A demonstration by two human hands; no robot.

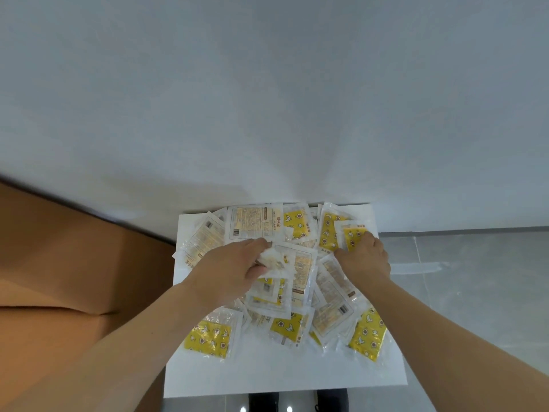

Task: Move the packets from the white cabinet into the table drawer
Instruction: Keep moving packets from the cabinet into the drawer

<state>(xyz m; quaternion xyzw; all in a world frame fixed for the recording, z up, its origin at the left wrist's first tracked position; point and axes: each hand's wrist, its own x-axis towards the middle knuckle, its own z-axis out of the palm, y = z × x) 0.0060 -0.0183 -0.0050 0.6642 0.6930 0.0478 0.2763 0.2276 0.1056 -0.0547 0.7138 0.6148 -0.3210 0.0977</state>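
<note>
Several flat packets, white and yellow-patterned, lie scattered in a pile on the top of the white cabinet. My left hand grips a bunch of packets near the middle of the pile. My right hand reaches over the right side and pinches a yellow packet near the back right. A large white packet with printed text lies at the back. The table drawer is not in view.
A pale wall rises straight behind the cabinet. A brown wooden surface lies to the left of the cabinet. Grey tiled floor spreads to the right. Two dark shoes show below the cabinet's front edge.
</note>
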